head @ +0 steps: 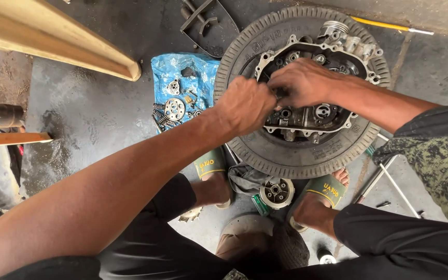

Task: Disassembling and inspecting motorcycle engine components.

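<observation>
Head view:
Engine case: grey metal engine case (307, 111) lies flat inside a black tyre (265, 150), which rests on the floor just ahead of the person's sandalled feet.
Left hand: left hand (245, 106) curls over the case's near-left edge, fingers bent down onto a small part; what it grips cannot be told.
Right hand: right hand (302, 80) touches the left, fingers pinched over the same spot at the case's middle.
Blue sheet: blue plastic sheet (182, 78) left of the tyre carries gears and springs.
Floor: dark, damp concrete floor (89, 114).
Timber: wooden beam (58, 36) crosses the upper left.
</observation>
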